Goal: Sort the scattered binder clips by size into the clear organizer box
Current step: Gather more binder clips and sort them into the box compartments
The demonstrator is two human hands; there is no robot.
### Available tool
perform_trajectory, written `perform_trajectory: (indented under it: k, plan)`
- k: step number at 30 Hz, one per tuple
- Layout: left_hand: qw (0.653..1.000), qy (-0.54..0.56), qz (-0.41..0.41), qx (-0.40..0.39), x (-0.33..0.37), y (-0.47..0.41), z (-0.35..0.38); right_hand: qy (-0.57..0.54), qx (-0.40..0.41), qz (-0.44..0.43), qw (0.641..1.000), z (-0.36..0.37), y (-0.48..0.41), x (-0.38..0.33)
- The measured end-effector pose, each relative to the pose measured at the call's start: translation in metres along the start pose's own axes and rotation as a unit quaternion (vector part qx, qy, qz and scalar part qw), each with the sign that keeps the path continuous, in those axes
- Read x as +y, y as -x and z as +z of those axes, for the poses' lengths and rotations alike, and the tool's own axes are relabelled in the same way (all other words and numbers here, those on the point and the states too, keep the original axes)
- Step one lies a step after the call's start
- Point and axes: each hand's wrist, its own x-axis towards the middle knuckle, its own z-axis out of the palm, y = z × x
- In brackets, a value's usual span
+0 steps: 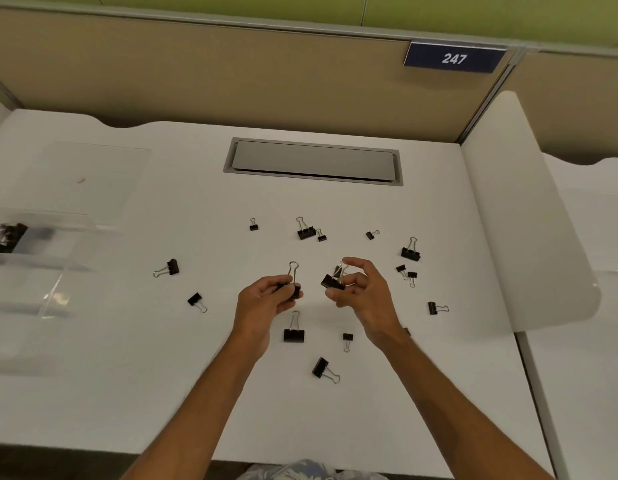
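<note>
Both of your hands are loaded, mid-desk. Your left hand (262, 303) has its fingers curled round a large black steel binder clip with a silver wire handle (295, 291), handle pointing to 12 o'clock. Your right hand (366, 296) pinches a second black binder clip (331, 282) between thumb and middle fingers, index finger raised. You cannot tell from here whether there is one clip or two in that pinch.

The target, a clear plastic organizer box (41, 261), sits well apart at 9 o'clock. It is blurred, with a dark cluster of sorted clips (9, 237) in its far compartment.

Risks, as judged:
- The right pinch looks light. A quick swing towards 9 o'clock could shake that clip loose.
- The dividers are transparent and hard to read, so a clip could land in the wrong size bay.
- The right forearm must cross the left one to reach the box, so the two could collide.

Surroundings:
- About fifteen clips remain loose on the white desk top (439, 375).
- Two mid-size clips (170, 267) lie at 9 o'clock, directly on your route. A dragging wrist could scatter them.
- A large clip (293, 334) lies at 6 o'clock, just under your left wrist.
- A grey cable hatch (312, 161) sits at 12 o'clock, its slot open enough to swallow a small clip.
- A white rounded side panel (525, 220) stands at 3 o'clock.
</note>
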Motion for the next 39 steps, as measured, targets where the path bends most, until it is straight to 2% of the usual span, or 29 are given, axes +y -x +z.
perform_trajectory:
  k: [8,12,21,32,39]
  plan:
    - [0.998,0.055,-0.010,0.035,-0.022,0.063,-0.017,0.012,-0.091,0.003,0.996,0.007,0.062,0.009]
    - [0.995,0.070,-0.011,0.068,-0.037,0.091,-0.033,-0.017,-0.139,0.007,0.990,0.018,0.083,0.013]
    - [0.989,0.104,0.021,0.107,-0.054,0.142,-0.096,0.021,-0.201,0.034,0.979,0.075,0.119,0.021]
    - [0.979,0.136,0.058,0.139,-0.040,0.188,-0.238,0.065,-0.243,0.019,0.968,0.211,0.166,0.035]
    - [0.978,0.084,0.075,0.176,-0.020,0.208,-0.344,0.034,-0.243,0.004,0.970,0.321,0.195,0.039]
